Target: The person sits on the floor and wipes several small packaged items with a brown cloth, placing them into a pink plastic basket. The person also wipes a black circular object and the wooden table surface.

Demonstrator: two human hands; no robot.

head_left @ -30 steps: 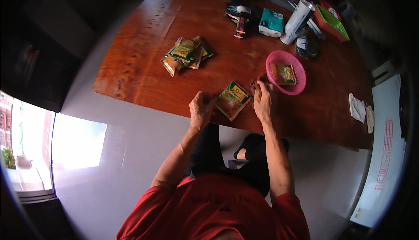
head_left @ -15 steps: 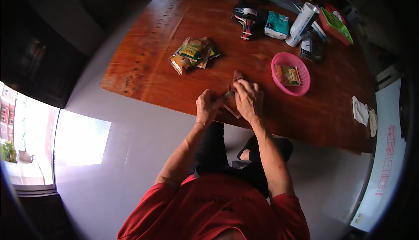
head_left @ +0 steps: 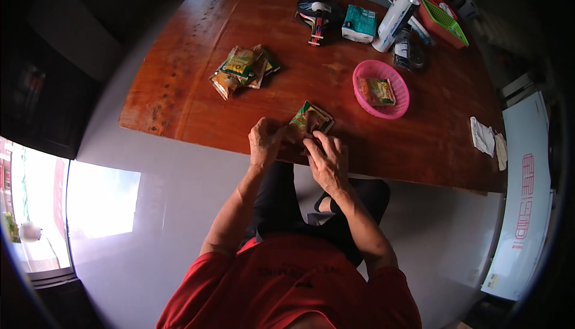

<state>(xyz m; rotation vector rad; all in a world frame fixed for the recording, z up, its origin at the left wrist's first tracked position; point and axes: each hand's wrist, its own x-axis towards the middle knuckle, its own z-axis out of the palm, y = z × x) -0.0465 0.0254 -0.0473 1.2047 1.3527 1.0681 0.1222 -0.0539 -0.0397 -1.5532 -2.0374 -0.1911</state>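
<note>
A small green and yellow food packet (head_left: 320, 119) lies near the table's front edge, a brownish patch showing on its face. My left hand (head_left: 264, 144) pinches at its near left side, where a see-through edge shows faintly. With bent fingers, my right hand (head_left: 329, 164) grips the packet's near edge, its fingertips partly hiding that part. Beyond my left hand lies a loose pile of similar packets (head_left: 242, 68). Another packet (head_left: 377, 91) rests inside a round pink plastic basket (head_left: 363, 104) to the right.
Farther back on the wooden table (head_left: 179, 71) stand a teal and white pack (head_left: 359, 23), a tall white cylinder (head_left: 395, 22), a dark bottle (head_left: 402, 50) and a black and red object (head_left: 316, 20). Red and green baskets (head_left: 443, 23) and white cloths (head_left: 486, 140) are at the right.
Between my hands, the packet has turned so that its green and yellow printed face shows. My right hand has drawn back toward the near edge. The whole view has shifted slightly.
</note>
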